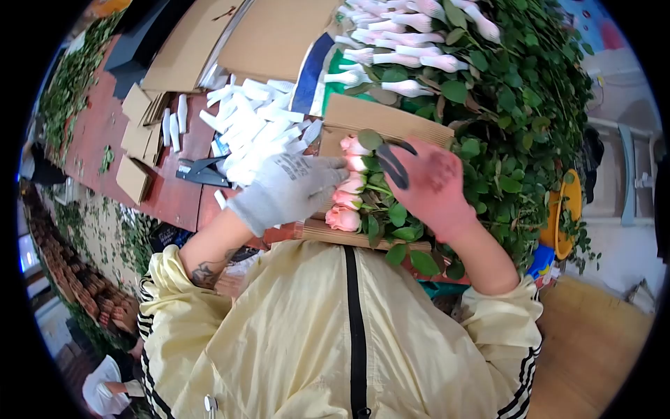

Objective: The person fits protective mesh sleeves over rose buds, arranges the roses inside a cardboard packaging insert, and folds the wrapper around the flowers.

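Note:
A row of several pink roses (pixel 344 218) lies on a piece of corrugated cardboard (pixel 380 117) in front of me, heads to the left and leafy stems to the right. My left hand (pixel 289 185), in a grey-white glove, reaches over the cardboard's left side, its fingers stretched out flat against the rose heads. Above the stems is my right hand (pixel 429 181), in a pink glove with dark fingertips. Its thumb and finger close together beside a round rose leaf (pixel 370 139) near the topmost rose; what is between them is hidden.
White foam sleeves (pixel 251 115) are heaped left of the cardboard, beside a black stapler (pixel 201 171). Folded cardboard pieces (pixel 134 180) lie farther left. Net-wrapped roses (pixel 412 59) and dense foliage (pixel 516 119) cover the back and right. A yellow container (pixel 567 213) stands right.

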`<state>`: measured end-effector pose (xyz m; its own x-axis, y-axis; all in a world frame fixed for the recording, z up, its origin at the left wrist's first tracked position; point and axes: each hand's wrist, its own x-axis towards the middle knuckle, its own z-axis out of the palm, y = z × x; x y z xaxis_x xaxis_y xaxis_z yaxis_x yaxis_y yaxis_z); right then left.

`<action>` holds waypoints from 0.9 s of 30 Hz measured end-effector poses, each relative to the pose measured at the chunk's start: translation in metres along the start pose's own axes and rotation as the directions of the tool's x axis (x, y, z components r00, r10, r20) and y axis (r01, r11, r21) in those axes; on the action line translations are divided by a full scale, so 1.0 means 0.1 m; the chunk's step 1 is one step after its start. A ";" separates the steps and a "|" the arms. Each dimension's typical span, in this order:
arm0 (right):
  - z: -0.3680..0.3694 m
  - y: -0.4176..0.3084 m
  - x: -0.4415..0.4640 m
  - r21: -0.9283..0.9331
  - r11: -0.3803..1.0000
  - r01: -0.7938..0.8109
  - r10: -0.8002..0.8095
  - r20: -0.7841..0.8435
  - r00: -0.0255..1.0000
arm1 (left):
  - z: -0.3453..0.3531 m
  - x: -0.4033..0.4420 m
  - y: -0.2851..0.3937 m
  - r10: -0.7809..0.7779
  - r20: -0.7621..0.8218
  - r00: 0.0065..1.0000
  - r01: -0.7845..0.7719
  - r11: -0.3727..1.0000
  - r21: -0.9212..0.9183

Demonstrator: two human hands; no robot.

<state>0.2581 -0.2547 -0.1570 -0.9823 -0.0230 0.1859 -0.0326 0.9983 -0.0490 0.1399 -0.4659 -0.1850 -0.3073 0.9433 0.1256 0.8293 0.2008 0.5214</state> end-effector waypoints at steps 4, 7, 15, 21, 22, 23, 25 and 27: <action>-0.19 0.00 -0.23 0.141 0.990 0.008 -0.022 0.095 0.995 | -0.38 -0.10 0.10 -0.011 -0.129 0.992 0.000 0.996 -0.089; -0.05 -0.04 -0.23 0.103 0.994 0.037 -0.049 0.117 0.992 | -0.08 -0.12 0.10 0.000 -0.121 0.993 -0.015 0.992 -0.125; 0.32 0.02 -0.33 -0.130 0.973 0.192 -0.197 -0.025 0.980 | 0.29 -0.01 -0.08 -0.025 0.100 0.995 0.043 0.983 -0.178; 0.11 -0.14 -0.31 0.020 0.990 0.141 -0.136 0.433 0.891 | 0.28 0.05 -0.17 -0.025 0.161 0.987 0.061 0.972 -0.227; 0.15 -0.14 -0.34 -0.054 0.980 0.191 -0.158 0.375 0.914 | 0.22 0.07 -0.14 -0.044 0.239 0.970 0.075 0.990 -0.122; 0.19 -0.12 -0.36 -0.055 0.980 0.192 -0.158 0.374 0.914 | 0.18 0.05 -0.09 -0.043 0.237 0.971 0.074 0.990 -0.121; 0.25 -0.08 -0.35 -0.035 0.939 0.342 -0.339 0.073 0.938 | 0.12 -0.01 0.04 0.004 0.234 0.972 -0.026 0.995 0.092; 0.29 -0.08 -0.34 -0.062 0.938 0.340 -0.339 0.019 0.940 | 0.16 -0.05 0.03 0.033 0.186 0.982 -0.054 0.993 0.109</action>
<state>0.2868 -0.2639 -0.1918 -0.9162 -0.3615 0.1728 -0.3531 0.9323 0.0785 0.1510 -0.4654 -0.1974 -0.1880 0.9820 -0.0161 0.8906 0.1774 0.4187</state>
